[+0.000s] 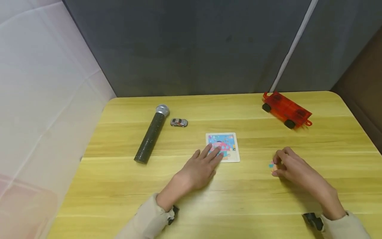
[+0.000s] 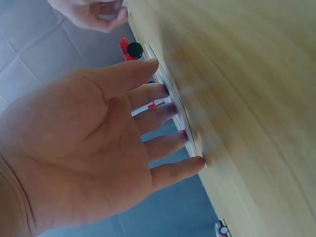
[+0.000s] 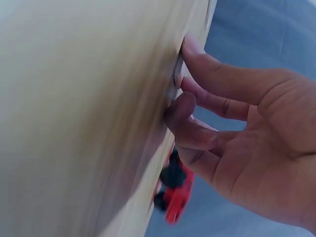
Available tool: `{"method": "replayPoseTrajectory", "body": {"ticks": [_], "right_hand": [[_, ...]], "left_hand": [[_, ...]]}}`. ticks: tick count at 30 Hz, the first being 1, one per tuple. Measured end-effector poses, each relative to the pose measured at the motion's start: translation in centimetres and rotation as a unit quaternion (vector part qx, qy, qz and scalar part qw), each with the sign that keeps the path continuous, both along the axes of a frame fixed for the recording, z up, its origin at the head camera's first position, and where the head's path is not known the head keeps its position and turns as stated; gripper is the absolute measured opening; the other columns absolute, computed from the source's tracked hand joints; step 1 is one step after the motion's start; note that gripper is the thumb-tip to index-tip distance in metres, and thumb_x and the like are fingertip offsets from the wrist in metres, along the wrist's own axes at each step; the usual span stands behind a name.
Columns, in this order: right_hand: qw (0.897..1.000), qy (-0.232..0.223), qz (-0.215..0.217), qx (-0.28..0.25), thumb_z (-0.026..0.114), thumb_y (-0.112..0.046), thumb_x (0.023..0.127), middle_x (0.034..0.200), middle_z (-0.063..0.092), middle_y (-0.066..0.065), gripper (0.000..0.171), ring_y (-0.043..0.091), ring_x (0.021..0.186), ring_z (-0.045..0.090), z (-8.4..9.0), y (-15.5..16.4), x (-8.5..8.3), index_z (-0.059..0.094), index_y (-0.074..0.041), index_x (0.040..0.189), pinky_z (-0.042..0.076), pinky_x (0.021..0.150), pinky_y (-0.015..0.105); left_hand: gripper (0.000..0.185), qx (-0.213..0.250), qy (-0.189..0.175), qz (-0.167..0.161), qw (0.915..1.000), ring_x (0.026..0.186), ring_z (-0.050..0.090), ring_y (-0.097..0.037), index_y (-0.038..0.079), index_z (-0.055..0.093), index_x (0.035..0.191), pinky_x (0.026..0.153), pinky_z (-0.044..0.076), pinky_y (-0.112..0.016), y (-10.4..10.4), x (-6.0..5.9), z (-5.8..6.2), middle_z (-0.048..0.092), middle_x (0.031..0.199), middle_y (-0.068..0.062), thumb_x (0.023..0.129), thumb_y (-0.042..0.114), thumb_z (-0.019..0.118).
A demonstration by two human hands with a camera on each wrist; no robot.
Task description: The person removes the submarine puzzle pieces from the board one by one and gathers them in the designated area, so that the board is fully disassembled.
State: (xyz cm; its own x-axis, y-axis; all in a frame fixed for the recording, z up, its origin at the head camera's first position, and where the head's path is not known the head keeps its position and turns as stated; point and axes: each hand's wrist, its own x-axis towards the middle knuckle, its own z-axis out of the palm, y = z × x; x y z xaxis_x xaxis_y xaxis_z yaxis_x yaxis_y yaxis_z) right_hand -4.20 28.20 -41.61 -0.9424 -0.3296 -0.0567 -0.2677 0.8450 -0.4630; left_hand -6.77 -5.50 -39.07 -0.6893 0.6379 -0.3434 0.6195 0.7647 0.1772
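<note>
- Two hands busy with a small picture puzzle board (image 1: 223, 146) in the middle of the yellow surface (image 1: 119, 186).
- Left hand (image 1: 199, 169) spread flat, fingertips (image 2: 173, 111) pressing the near left part of the board to keep it from sliding.
- Right hand (image 1: 293, 167) curled, pinching a tiny puzzle piece (image 1: 272, 165) on the surface, well to the right of the board.
- Step in hand, by the look of it: picking up one piece while holding the board.
- Next move likely needs a lift, a carry left, and a careful turn to fit a gap.
- Only in the head view: microphone (image 1: 151, 134), little silver car (image 1: 179, 122), puzzle picture.
- Only in the right wrist view: fingers (image 3: 217, 81) close up, thumb and finger squeezing the piece; red toy cart (image 3: 175, 190) behind.
</note>
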Motion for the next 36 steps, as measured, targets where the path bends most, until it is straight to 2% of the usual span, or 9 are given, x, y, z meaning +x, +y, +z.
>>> {"method": "replayPoseTrajectory", "body": {"ticks": [5, 9, 15, 19, 22, 25, 30, 33, 36], "right_hand": [[0.995, -0.033, -0.002, -0.099, 0.084, -0.007, 0.096, 0.076, 0.065, -0.003, 0.018, 0.009, 0.069, 0.055, 0.8, -4.3, -2.9, 0.066, -0.008, 0.093, 0.045, 0.062, 0.024], [0.986, -0.054, 0.008, -0.155, 0.078, -0.003, 0.101, 0.068, 0.067, -0.001, 0.013, 0.01, 0.061, 0.06, 1.0, -7.6, -5.3, 0.068, -0.005, 0.093, 0.046, 0.059, 0.023], [0.995, -0.041, 0.041, -0.08, 0.075, 0.004, 0.099, 0.074, 0.066, 0.001, 0.021, 0.011, 0.066, 0.056, 0.8, -10.3, -7.0, 0.064, -0.006, 0.085, 0.047, 0.064, 0.025], [0.998, -0.01, 0.066, -0.005, 0.08, -0.003, 0.099, 0.079, 0.061, 0.002, 0.023, 0.015, 0.071, 0.053, 1.2, -11.3, -7.0, 0.061, -0.009, 0.087, 0.046, 0.062, 0.029], [0.997, -0.002, 0.066, 0.025, 0.081, -0.009, 0.1, 0.081, 0.061, 0.002, 0.024, 0.017, 0.072, 0.054, 1.4, -11.5, -7.0, 0.06, -0.009, 0.088, 0.047, 0.061, 0.03], [0.999, -0.014, 0.041, 0.011, 0.08, -0.01, 0.101, 0.08, 0.061, 0.003, 0.021, 0.018, 0.071, 0.055, 1.5, -11.3, -7.2, 0.063, -0.008, 0.09, 0.046, 0.061, 0.031], [1.0, 0.03, 0.01, -0.003, 0.074, 0.002, 0.102, 0.088, 0.067, 0.011, 0.002, 0.026, 0.079, 0.063, 1.5, -10.8, -8.0, 0.076, 0.002, 0.101, 0.058, 0.07, 0.041], [0.998, 0.056, 0.019, 0.006, 0.069, 0.009, 0.1, 0.097, 0.071, 0.018, 0.012, 0.032, 0.09, 0.07, 1.6, -10.7, -8.1, 0.08, 0.007, 0.106, 0.064, 0.079, 0.049], [0.997, 0.066, 0.027, 0.006, 0.067, 0.012, 0.099, 0.1, 0.073, 0.02, 0.017, 0.035, 0.095, 0.072, 1.7, -10.7, -8.1, 0.082, 0.008, 0.105, 0.065, 0.081, 0.05]], "left_hand": [[0.059, -0.002, -0.006, 0.0, 1.0, 0.172, 0.013, -0.032, 0.016, 0.029, 0.176, 0.136, 0.026, -0.057, -0.1, -0.5, 0.0, 0.018, 0.185, -0.003, 0.12, 0.03, 0.044], [0.059, -0.004, -0.012, -0.003, 0.9999, 0.172, 0.012, -0.03, 0.017, 0.028, 0.176, 0.136, 0.026, -0.056, -0.1, -0.9, -0.1, 0.017, 0.185, -0.002, 0.12, 0.03, 0.043], [0.056, -0.002, -0.007, -0.012, 0.9999, 0.171, 0.016, -0.03, 0.016, 0.033, 0.174, 0.135, 0.029, -0.055, 0.0, -1.1, 0.0, 0.022, 0.184, -0.003, 0.12, 0.028, 0.043], [0.051, -0.004, 0.016, -0.024, 0.9996, 0.169, 0.025, -0.033, 0.013, 0.041, 0.171, 0.132, 0.037, -0.052, 0.0, -1.1, 0.4, 0.031, 0.181, -0.006, 0.12, 0.023, 0.043], [0.048, -0.009, 0.038, -0.034, 0.9986, 0.166, 0.033, -0.035, 0.011, 0.048, 0.167, 0.131, 0.039, -0.05, 0.3, -1.3, 0.7, 0.038, 0.178, -0.007, 0.119, 0.021, 0.045], [0.05, -0.016, 0.055, -0.045, 0.9974, 0.166, 0.033, -0.035, 0.01, 0.047, 0.167, 0.133, 0.036, -0.049, 0.9, -1.4, 0.6, 0.036, 0.179, -0.011, 0.119, 0.025, 0.046], [0.062, -0.009, 0.027, -0.02, 0.9994, 0.171, 0.014, -0.038, 0.022, 0.031, 0.175, 0.137, 0.025, -0.054, 1.7, -1.5, 0.0, 0.017, 0.184, -0.013, 0.119, 0.042, 0.044], [0.062, -0.017, 0.007, -0.002, 0.9998, 0.172, 0.008, -0.039, 0.029, 0.029, 0.176, 0.137, 0.024, -0.056, 1.8, -1.6, -0.2, 0.013, 0.185, -0.012, 0.118, 0.047, 0.044], [0.061, -0.018, -0.005, 0.006, 0.9998, 0.172, 0.006, -0.039, 0.031, 0.028, 0.176, 0.137, 0.023, -0.056, 1.6, -1.7, -0.2, 0.011, 0.186, -0.01, 0.118, 0.045, 0.042]]}}
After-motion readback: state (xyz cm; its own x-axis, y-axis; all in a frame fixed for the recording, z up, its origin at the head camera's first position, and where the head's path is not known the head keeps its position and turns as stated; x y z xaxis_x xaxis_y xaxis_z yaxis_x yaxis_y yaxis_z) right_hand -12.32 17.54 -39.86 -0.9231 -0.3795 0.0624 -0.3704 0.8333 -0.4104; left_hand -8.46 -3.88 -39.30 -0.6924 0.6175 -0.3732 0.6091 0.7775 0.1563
